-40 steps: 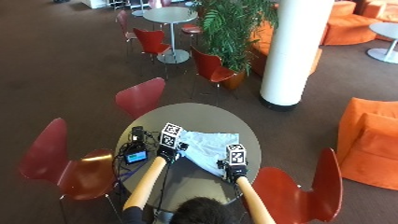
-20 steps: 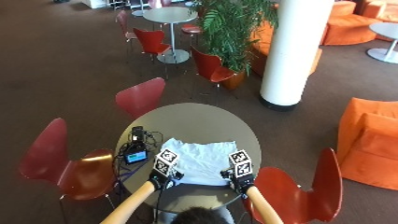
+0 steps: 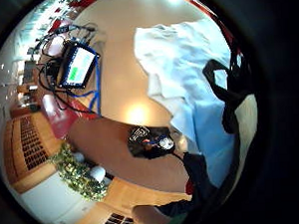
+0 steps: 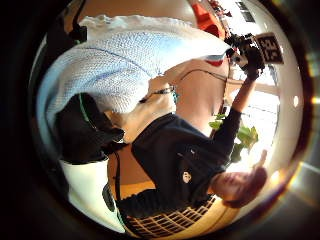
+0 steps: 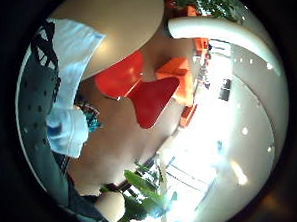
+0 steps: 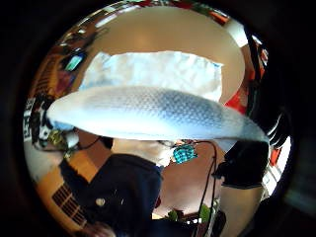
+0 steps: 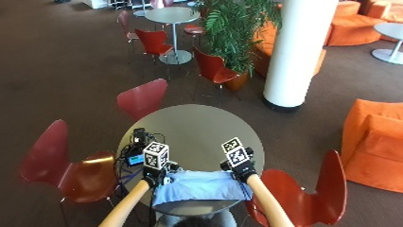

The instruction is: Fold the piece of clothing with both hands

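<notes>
A light blue garment [image 7: 198,187] hangs stretched between my two hands over the near part of the round table [image 7: 189,127]. My left hand [image 7: 153,177] pinches its left end and my right hand [image 7: 241,169] pinches its right end, both a little above the tabletop. In the right thumb side palm view a lifted edge of the garment [image 6: 148,116] runs across close to the palm, and more of it lies flat on the table beyond. The left palm views show the garment [image 3: 187,65] [image 4: 125,55] beside black glove fingers [image 4: 85,130].
A small device with a lit screen [image 7: 134,158] and tangled cables sits on the table's left edge, close to my left hand. Red chairs [image 7: 60,163] [image 7: 142,97] [image 7: 315,189] ring the table. A white pillar [image 7: 296,52] and a plant stand beyond.
Both hands came back from the middle of the flat garment to its near edge, took hold of it, and have lifted it off the table toward the person.
</notes>
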Available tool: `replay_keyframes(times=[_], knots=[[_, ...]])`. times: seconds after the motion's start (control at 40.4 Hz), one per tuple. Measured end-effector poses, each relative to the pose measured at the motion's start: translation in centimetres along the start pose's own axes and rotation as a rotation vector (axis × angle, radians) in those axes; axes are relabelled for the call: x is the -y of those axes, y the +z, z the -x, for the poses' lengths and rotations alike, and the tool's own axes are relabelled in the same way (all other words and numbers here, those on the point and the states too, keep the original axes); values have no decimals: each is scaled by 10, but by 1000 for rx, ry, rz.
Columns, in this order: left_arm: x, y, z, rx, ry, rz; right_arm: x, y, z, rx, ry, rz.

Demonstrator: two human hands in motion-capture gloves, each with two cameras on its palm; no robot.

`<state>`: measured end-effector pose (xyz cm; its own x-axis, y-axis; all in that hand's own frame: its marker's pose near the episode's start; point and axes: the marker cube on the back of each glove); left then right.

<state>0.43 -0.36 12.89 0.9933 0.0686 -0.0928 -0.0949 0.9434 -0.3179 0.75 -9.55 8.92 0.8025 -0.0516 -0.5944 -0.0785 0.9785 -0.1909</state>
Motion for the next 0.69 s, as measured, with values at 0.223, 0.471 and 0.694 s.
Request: replay_keyframes(times=[0.223, 0.471, 0.694], knots=[[69, 15, 22, 199, -274, 75, 55, 3, 22, 81, 78, 26], [58, 10, 24, 135, -366, -157, 47, 13, 10, 165, 122, -145], [32, 57, 9, 134, -255, -160, 18, 59, 5, 334, 90, 146]])
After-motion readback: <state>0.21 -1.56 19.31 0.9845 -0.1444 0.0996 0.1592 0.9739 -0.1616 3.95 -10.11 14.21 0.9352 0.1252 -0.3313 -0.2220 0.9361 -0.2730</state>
